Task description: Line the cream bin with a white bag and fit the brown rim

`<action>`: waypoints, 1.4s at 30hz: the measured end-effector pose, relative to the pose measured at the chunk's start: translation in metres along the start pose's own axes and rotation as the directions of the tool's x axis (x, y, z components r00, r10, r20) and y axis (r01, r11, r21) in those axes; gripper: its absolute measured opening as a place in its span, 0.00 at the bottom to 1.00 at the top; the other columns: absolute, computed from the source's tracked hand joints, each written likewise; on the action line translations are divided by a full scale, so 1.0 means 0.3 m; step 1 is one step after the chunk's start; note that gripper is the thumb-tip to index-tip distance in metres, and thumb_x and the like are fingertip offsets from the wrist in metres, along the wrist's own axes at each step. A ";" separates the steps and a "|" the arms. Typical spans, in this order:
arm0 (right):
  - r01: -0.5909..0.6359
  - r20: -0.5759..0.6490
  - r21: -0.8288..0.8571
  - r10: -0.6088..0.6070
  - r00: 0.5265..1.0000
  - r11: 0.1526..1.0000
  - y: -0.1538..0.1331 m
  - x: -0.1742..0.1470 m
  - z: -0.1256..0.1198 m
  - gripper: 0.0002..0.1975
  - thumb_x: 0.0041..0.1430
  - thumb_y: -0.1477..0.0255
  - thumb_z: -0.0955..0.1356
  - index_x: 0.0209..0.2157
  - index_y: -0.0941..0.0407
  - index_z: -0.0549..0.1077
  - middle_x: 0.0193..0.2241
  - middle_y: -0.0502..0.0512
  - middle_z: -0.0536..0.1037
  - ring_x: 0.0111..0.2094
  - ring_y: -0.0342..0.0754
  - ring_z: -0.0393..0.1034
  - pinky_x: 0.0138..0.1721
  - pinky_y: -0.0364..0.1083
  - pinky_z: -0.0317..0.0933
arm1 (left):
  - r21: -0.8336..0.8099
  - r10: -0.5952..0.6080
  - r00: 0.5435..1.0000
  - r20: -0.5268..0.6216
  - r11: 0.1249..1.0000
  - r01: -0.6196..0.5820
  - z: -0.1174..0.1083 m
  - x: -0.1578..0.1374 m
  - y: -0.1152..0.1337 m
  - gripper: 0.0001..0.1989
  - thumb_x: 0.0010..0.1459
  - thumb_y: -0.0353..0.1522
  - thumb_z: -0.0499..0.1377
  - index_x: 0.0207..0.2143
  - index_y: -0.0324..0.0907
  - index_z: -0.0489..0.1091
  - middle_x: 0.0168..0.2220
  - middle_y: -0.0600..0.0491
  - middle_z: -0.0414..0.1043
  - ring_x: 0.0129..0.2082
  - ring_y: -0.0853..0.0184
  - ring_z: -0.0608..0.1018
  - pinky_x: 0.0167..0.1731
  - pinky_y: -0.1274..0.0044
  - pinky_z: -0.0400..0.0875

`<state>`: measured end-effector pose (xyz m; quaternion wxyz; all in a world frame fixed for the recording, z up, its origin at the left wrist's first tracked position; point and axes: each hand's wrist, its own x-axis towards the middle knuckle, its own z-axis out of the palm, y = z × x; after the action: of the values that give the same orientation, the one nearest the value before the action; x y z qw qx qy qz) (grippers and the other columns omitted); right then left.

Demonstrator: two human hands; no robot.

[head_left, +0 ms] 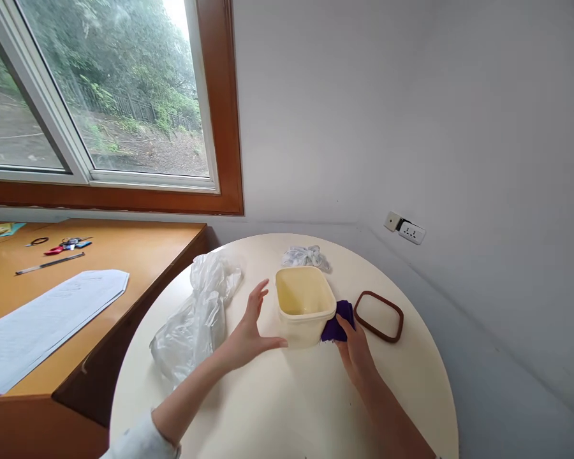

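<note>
A cream-coloured plastic container [302, 326] stands upright on the round table, its top uncovered and nothing visible inside. My left hand [250, 338] is beside its left wall, thumb and fingers spread apart, holding nothing. On the other side, my right hand [356, 347] grips a folded purple cloth [338, 322] close against the container's right wall; whether the cloth touches the wall I cannot tell. Right of that hand lies a lid with a brown rim [379, 336], its middle pale or see-through.
A crumpled clear plastic bag [196, 325] covers the left of the round table [277, 414]. Behind the container lies a smaller bag [306, 256]. The wooden desk [138, 255] at left bears papers [62, 312], a pen [50, 263] and keys [71, 244]. A wall socket [411, 232] is at right.
</note>
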<state>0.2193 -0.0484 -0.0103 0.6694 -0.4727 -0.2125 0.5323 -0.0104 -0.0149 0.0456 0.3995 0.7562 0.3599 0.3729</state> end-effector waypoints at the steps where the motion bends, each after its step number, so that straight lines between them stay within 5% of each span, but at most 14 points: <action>1: 0.005 0.000 -0.023 -0.005 1.000 1.000 -0.004 -0.001 0.007 0.18 0.47 0.66 0.70 0.42 0.52 0.69 0.43 0.51 0.74 0.44 0.46 0.67 0.38 0.42 0.66 | -0.026 -0.016 0.999 0.031 1.000 0.017 -0.005 0.013 -0.023 0.54 0.43 0.38 0.66 0.59 0.58 0.27 0.64 0.47 0.28 0.63 0.55 0.44 0.57 0.57 0.46; 5: 0.030 -0.003 -0.092 -0.031 1.000 0.995 -0.007 0.006 0.031 0.16 0.47 0.67 0.69 0.40 0.52 0.70 0.40 0.50 0.74 0.41 0.45 0.67 0.35 0.40 0.65 | -0.069 -0.019 0.992 0.128 0.997 0.028 0.009 0.076 -0.103 0.65 0.36 0.40 0.68 0.58 0.56 0.16 0.64 0.45 0.19 0.63 0.51 0.33 0.55 0.56 0.49; 11: 0.096 -0.001 -0.147 -0.097 0.995 0.984 0.001 -0.013 0.066 0.16 0.47 0.67 0.68 0.41 0.53 0.70 0.39 0.52 0.74 0.39 0.46 0.67 0.33 0.41 0.64 | -0.306 0.091 0.977 0.196 0.952 -0.027 0.072 0.109 -0.128 0.67 0.37 0.39 0.68 0.55 0.58 0.09 0.64 0.43 0.31 0.61 0.54 0.50 0.54 0.59 0.55; 17: 0.108 0.059 -0.143 -0.101 0.993 0.984 -0.004 -0.004 0.064 0.19 0.47 0.65 0.68 0.43 0.54 0.69 0.41 0.53 0.74 0.41 0.47 0.67 0.34 0.42 0.64 | -0.209 0.093 0.992 0.086 0.975 -0.073 0.084 0.078 -0.102 0.64 0.39 0.33 0.67 0.57 0.57 0.15 0.64 0.45 0.28 0.61 0.53 0.48 0.54 0.60 0.56; 23: 0.172 -0.085 -0.203 -0.192 0.978 0.964 -0.153 0.043 0.036 0.18 0.44 0.63 0.70 0.39 0.55 0.70 0.32 0.51 0.73 0.31 0.44 0.66 0.26 0.39 0.61 | -0.008 0.081 0.997 -0.019 0.997 -0.081 0.068 0.040 -0.112 0.66 0.36 0.32 0.67 0.57 0.55 0.14 0.62 0.44 0.33 0.61 0.51 0.45 0.55 0.57 0.52; 26: 0.268 0.017 -0.218 -0.271 0.962 0.938 -0.275 0.008 0.071 0.17 0.45 0.62 0.70 0.36 0.56 0.71 0.26 0.49 0.71 0.24 0.41 0.63 0.22 0.40 0.58 | 0.058 0.094 0.995 -0.040 0.994 -0.092 0.064 0.030 -0.116 0.66 0.36 0.32 0.67 0.56 0.55 0.12 0.62 0.43 0.35 0.61 0.51 0.45 0.55 0.56 0.51; 30: 0.308 0.407 -0.262 -0.184 0.895 0.915 -0.343 -0.032 0.192 0.17 0.49 0.63 0.68 0.39 0.57 0.71 0.28 0.52 0.73 0.28 0.45 0.67 0.29 0.44 0.62 | 0.090 0.109 0.993 -0.040 0.990 -0.105 0.078 0.021 -0.117 0.66 0.36 0.31 0.67 0.56 0.54 0.12 0.61 0.42 0.36 0.60 0.49 0.47 0.53 0.56 0.55; 33: 0.468 0.620 -0.562 -0.028 0.784 0.682 -0.283 -0.010 0.280 0.11 0.52 0.69 0.66 0.37 0.58 0.72 0.28 0.52 0.74 0.31 0.46 0.68 0.33 0.45 0.61 | 0.113 0.113 0.993 -0.039 0.988 -0.108 0.097 0.013 -0.115 0.66 0.34 0.30 0.67 0.57 0.56 0.13 0.61 0.43 0.34 0.59 0.46 0.48 0.52 0.58 0.57; 34: 0.546 0.628 -0.644 -0.038 0.777 0.536 -0.251 0.002 0.299 0.08 0.49 0.72 0.66 0.34 0.58 0.73 0.25 0.51 0.73 0.28 0.45 0.68 0.31 0.44 0.60 | 0.120 0.108 0.993 -0.044 0.988 -0.102 0.103 0.010 -0.114 0.65 0.34 0.30 0.67 0.57 0.56 0.14 0.61 0.44 0.33 0.59 0.45 0.48 0.52 0.58 0.58; 36: 0.581 0.610 -0.693 -0.082 0.788 0.427 -0.184 0.024 0.320 0.06 0.43 0.79 0.68 0.28 0.59 0.72 0.21 0.50 0.70 0.24 0.43 0.64 0.29 0.44 0.57 | 0.127 0.089 0.994 -0.056 0.989 -0.081 0.108 0.004 -0.110 0.65 0.33 0.29 0.66 0.57 0.57 0.16 0.61 0.45 0.32 0.59 0.44 0.48 0.52 0.58 0.59; 42: 0.593 0.604 -0.669 -0.137 0.785 0.448 -0.046 0.062 0.308 0.11 0.34 0.81 0.69 0.11 0.55 0.64 0.09 0.42 0.61 0.14 0.36 0.51 0.21 0.41 0.50 | 0.115 0.051 0.999 -0.011 0.992 -0.050 0.098 -0.004 -0.104 0.67 0.32 0.29 0.67 0.56 0.58 0.14 0.60 0.44 0.32 0.58 0.44 0.48 0.49 0.57 0.62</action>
<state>0.1599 0.0063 0.0404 0.3899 -0.5289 -0.6927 0.2973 0.0063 -0.0127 0.0062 0.3433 0.7842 0.3642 0.3667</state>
